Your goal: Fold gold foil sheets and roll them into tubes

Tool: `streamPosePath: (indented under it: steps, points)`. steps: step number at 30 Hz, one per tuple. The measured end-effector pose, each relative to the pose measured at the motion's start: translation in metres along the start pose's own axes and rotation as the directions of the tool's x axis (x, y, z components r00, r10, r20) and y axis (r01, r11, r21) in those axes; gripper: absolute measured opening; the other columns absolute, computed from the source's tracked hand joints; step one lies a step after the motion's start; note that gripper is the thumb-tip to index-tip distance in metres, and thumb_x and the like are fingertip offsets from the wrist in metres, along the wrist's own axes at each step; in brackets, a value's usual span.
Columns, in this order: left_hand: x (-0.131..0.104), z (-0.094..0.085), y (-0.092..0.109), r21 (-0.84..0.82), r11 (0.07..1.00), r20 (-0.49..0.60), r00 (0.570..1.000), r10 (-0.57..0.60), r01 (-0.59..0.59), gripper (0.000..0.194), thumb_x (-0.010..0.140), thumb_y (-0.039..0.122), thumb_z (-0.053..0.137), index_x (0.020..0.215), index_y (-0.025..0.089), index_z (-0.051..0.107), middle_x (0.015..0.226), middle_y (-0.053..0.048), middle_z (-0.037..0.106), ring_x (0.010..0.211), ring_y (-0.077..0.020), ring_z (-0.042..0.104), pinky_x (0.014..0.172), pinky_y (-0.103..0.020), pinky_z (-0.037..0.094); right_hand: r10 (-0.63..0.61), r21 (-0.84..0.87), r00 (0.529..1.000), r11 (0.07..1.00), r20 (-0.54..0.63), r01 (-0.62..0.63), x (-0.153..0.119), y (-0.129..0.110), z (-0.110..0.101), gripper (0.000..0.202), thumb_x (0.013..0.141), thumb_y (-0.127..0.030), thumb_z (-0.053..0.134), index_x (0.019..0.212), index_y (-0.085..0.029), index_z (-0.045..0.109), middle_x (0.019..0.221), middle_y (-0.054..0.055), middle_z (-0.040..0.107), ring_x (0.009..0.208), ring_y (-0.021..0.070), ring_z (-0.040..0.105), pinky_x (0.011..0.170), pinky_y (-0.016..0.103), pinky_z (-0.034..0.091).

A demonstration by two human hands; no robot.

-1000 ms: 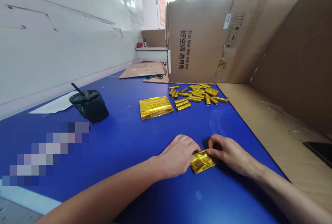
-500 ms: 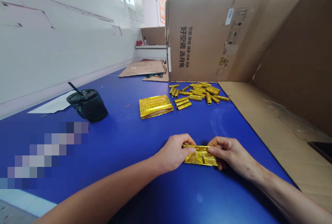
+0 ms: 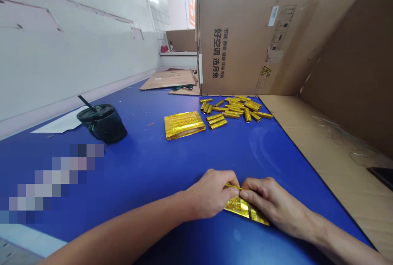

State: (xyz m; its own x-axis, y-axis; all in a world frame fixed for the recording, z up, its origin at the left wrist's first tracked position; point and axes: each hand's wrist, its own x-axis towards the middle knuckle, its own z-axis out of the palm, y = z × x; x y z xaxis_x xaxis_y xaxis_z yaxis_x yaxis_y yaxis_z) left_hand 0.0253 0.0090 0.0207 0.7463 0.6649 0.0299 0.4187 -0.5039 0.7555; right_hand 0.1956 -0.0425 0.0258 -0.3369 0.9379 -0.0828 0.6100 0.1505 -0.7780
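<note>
Both hands pinch one shiny gold foil sheet [image 3: 242, 207] low over the blue table [image 3: 172, 175]. My left hand [image 3: 215, 193] grips its upper left edge between thumb and fingers. Close beside it, my right hand [image 3: 270, 201] holds the upper edge further right, thumb on top. The sheet slants down to the right, and the hands hide parts of it. Farther back lies a flat stack of gold foil sheets [image 3: 184, 125]. To its right are several narrow folded gold foil strips [image 3: 235, 109], some lined up side by side, others in a loose heap.
A dark lidded mug [image 3: 107, 123] with a stick or straw stands at the left, near a white paper [image 3: 58, 122]. Flat cardboard [image 3: 167, 80] lies at the back. A large cardboard box [image 3: 245, 44] rises behind the strips, and more cardboard [image 3: 322, 142] borders the table's right side.
My hands have come closer together and moved slightly toward me with the foil sheet. The sheet now tilts more to the lower right. The stack and the strips stay put.
</note>
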Motion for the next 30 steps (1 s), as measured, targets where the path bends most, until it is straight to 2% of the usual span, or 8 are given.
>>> streamPosePath:
  steps: [2,6,10,14,18,23,30]
  points:
    - [0.001,-0.002,0.000,-0.002,1.000,-0.030,0.999,-0.014,0.014,0.014,0.075,0.019,0.044,0.074,0.018,0.058,0.067,0.003,0.057,0.063,-0.0104,0.050,0.057,-0.019,0.034,0.020,0.026,1.000,0.999,0.005,-0.020,0.000,0.002,-0.002,0.034,0.083,-0.041,0.039,0.059,-0.018,0.044,0.053,-0.005,0.037,0.048,0.0078,0.032,0.044,0.019,0.028]
    - [0.005,-0.008,-0.006,-0.021,0.998,-0.097,0.994,-0.055,0.053,0.013,0.073,0.020,0.045,0.071,0.017,0.057,0.065,0.003,0.056,0.061,-0.0104,0.049,0.055,-0.019,0.034,0.118,0.188,0.991,0.974,0.065,-0.128,0.000,0.009,-0.009,0.034,0.082,-0.047,0.039,0.064,-0.019,0.045,0.050,-0.006,0.040,0.040,0.0065,0.034,0.038,0.019,0.026]
    - [0.008,-0.011,-0.015,-0.076,0.994,-0.140,0.986,-0.086,0.076,0.012,0.072,0.022,0.047,0.070,0.016,0.057,0.065,0.002,0.056,0.061,-0.0104,0.048,0.053,-0.019,0.034,0.100,0.242,0.994,0.964,0.049,-0.109,0.001,0.013,-0.012,0.033,0.082,-0.046,0.039,0.066,-0.018,0.046,0.053,-0.005,0.047,0.040,0.0061,0.038,0.040,0.018,0.030]
    - [0.009,-0.013,-0.021,-0.248,0.963,-0.099,0.986,-0.132,0.104,0.011,0.073,0.024,0.048,0.071,0.015,0.054,0.054,0.004,0.050,0.049,-0.0080,0.044,0.043,-0.017,0.032,0.120,0.250,0.993,0.962,-0.021,-0.111,0.002,0.013,-0.010,0.031,0.082,-0.044,0.039,0.065,-0.019,0.045,0.050,-0.006,0.046,0.038,0.0058,0.037,0.038,0.018,0.029]
    - [0.010,-0.013,-0.022,-0.382,0.915,-0.074,0.982,-0.172,0.131,0.012,0.075,0.025,0.047,0.071,0.014,0.050,0.046,0.006,0.043,0.038,-0.0062,0.040,0.037,-0.016,0.030,0.134,0.279,0.990,0.953,-0.031,-0.120,0.002,0.013,-0.009,0.030,0.083,-0.042,0.039,0.066,-0.018,0.046,0.051,-0.006,0.048,0.039,0.0057,0.039,0.039,0.018,0.030]
    - [0.010,-0.014,-0.022,-0.384,0.918,-0.141,0.977,-0.161,0.096,0.012,0.075,0.023,0.047,0.067,0.014,0.050,0.048,0.006,0.043,0.039,-0.0051,0.040,0.038,-0.016,0.031,0.142,0.272,0.990,0.952,0.003,-0.138,0.002,0.014,-0.010,0.036,0.083,-0.046,0.037,0.064,-0.017,0.047,0.050,-0.005,0.047,0.041,0.0058,0.037,0.039,0.018,0.028]
    - [0.010,-0.013,-0.023,-0.332,0.938,-0.119,0.982,-0.148,0.101,0.012,0.075,0.024,0.046,0.068,0.014,0.050,0.049,0.006,0.045,0.041,-0.0056,0.042,0.040,-0.016,0.031,0.089,0.157,0.996,0.984,-0.015,-0.085,0.002,0.015,-0.009,0.038,0.084,-0.045,0.037,0.058,-0.018,0.042,0.052,-0.005,0.038,0.047,0.0070,0.031,0.042,0.020,0.025]
